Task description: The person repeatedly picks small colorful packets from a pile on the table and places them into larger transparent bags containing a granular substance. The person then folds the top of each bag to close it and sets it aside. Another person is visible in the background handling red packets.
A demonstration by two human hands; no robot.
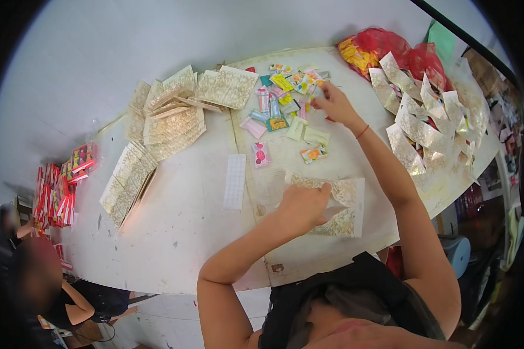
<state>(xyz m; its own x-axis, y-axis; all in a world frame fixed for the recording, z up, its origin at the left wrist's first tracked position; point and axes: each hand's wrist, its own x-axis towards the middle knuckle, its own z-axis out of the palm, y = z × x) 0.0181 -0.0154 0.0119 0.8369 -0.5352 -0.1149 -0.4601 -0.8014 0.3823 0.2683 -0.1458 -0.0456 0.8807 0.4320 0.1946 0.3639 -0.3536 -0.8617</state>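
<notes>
My left hand (303, 207) grips a gold-patterned white pouch (353, 213) lying on the table in front of me. The pouch gapes beside my thumb and fingers. Farther out, my right hand (335, 104) is at the right edge of a loose spread of wrapped sweets. Its fingers are bent close to a pale wrapper, and I cannot tell whether they hold it. Among the sweets are a yellow packet (281, 82), a teal and orange packet (277, 124), a pink dotted packet (261, 154) and an orange-and-white packet (314, 154).
Stacked patterned pouches (174, 124) lie at the back left, near a white sticker sheet (234, 182). Upright pouches (421, 122) with contents crowd the right side, before a red mesh bag (391, 46) with yellow packets. Red packs (54, 194) and co-workers (76, 305) are at far left.
</notes>
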